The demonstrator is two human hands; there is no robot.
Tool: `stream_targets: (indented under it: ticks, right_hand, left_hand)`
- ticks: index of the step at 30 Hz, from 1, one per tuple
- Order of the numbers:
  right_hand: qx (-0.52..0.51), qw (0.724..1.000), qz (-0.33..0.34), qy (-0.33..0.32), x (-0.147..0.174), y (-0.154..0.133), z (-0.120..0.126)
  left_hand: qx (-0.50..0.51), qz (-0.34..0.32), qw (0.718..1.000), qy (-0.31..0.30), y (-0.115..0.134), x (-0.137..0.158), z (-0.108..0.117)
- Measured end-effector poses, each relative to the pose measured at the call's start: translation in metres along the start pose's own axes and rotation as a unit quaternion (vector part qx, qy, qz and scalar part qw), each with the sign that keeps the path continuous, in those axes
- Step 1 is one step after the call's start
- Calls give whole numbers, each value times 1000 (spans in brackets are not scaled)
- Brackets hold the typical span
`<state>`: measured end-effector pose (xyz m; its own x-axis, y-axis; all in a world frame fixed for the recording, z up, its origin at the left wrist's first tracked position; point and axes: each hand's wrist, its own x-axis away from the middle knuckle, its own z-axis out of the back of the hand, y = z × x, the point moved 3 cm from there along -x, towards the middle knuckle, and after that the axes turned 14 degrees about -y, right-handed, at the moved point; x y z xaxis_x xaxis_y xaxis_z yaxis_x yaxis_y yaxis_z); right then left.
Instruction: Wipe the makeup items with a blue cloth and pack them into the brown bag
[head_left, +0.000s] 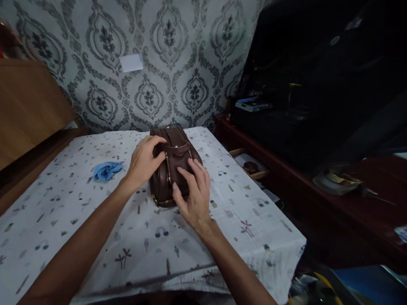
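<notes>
A dark brown leather bag (180, 161) with brass-coloured zips lies on the patterned white cloth. My left hand (145, 159) rests against its upper left side, with thumb and forefinger apart in a curve near a zip. Spread over the bag's front and right side are the fingers of my right hand (195, 193), their tips touching the leather. Neither hand is closed around the bag. To the left of the bag, a crumpled blue cloth (107, 170) sits by itself.
The white tablecloth (93, 237) hangs over the table's front and right edges. A wooden panel (24, 111) borders the left side, and patterned wallpaper rises behind. At right stand a dark red cabinet (343, 210) with a large black screen (316, 85) and a partly open drawer (249, 164).
</notes>
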<state>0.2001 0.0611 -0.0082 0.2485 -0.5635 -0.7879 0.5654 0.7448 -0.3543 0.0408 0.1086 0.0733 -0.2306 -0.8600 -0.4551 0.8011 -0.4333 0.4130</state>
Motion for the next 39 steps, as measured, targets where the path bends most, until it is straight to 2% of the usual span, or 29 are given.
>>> stream_targets:
  ticks: [3, 6, 10, 13, 19, 25, 28, 31, 35, 39]
  right_hand:
    - [19, 999, -17, -19, -6, -3, -3]
    - [43, 998, -26, -31, -13, -4, -7]
    - [50, 999, -8, -13, -14, -3, -10]
    - [51, 999, -6, -10, -11, -2, -10]
    - [69, 997, -10, -35, -5, 0, -15]
    - [56, 998, -21, -23, -3, 1, -21]
    - [32, 999, -25, -20, 0, 1, -20]
    - [7, 999, -29, 15, 5, 0, -14]
    - [-47, 992, -96, 62, 10, 6, -8]
    - [-155, 965, -193, 81, 13, 20, -12]
  left_hand:
    - [-33, -19, 999, -14, 2, -6, 6]
    - [-8, -30, 999, -40, -3, -9, 13]
    - [47, -10, 996, -69, -15, -15, 19]
    - [45, 6, 997, -67, -17, -18, 20]
    - [3, -31, 999, -29, -3, -12, 16]
    - [-14, -73, 996, -46, 9, 2, 17]
    - [-38, -69, 995, -60, 11, 4, 18]
    - [-55, -47, 995, -63, 12, 1, 16]
    - [-65, -41, 995, -58, 21, -8, 9]
    - [-107, -59, 990, -76, 37, -20, -1]
